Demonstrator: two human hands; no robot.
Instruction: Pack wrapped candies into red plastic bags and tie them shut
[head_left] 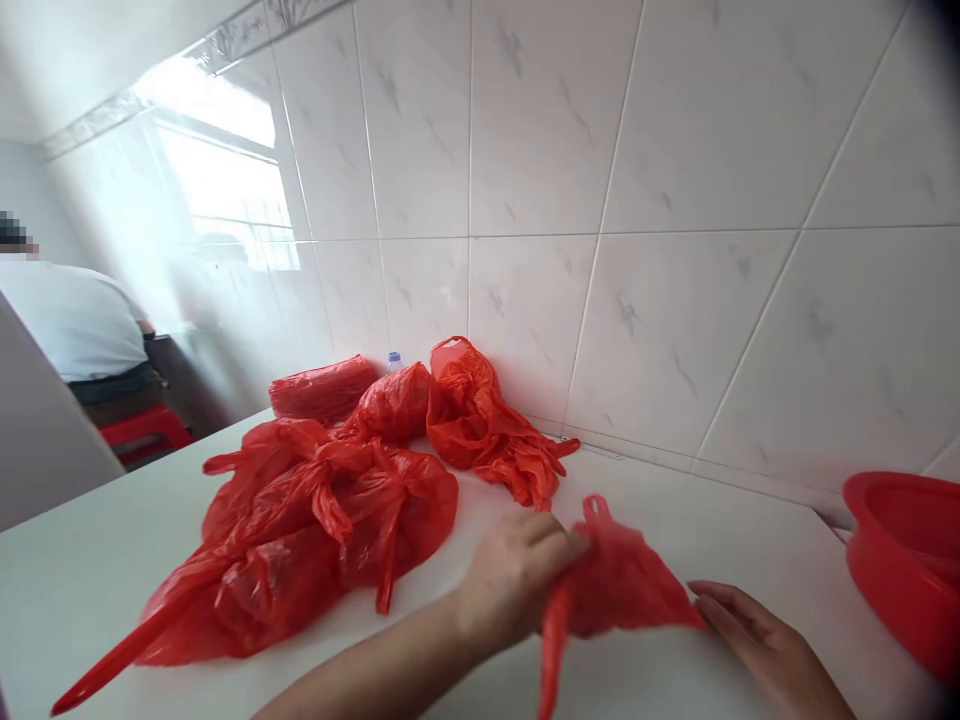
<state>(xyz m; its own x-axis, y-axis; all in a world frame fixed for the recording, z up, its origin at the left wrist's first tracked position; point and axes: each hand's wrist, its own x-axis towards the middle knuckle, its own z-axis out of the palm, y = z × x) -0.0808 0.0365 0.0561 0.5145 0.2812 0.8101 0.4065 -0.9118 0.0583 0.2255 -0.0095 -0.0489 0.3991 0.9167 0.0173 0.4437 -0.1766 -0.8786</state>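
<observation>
A thin red plastic bag (626, 580) is stretched out above the white table, between my two hands. My left hand (517, 575) is closed around the bag's gathered handle end, and one long strip hangs down below the fist. At the bag's pointed right corner, my right hand (757, 635) has thumb and forefinger together, pinching its tip. Left of my left hand lies a large heap of knotted red plastic bags (300, 530), whose contents I cannot make out. Crumpled red bags (480, 420) lie behind, near the wall.
A red plastic basin (892, 570) stands at the right edge. A rolled red bundle (322, 388) and a bottle with a blue cap (394, 360) are at the back of the white table (67, 550). The tiled wall (675, 330) bounds it. A person (75, 320) sits far left on a red stool (150, 428).
</observation>
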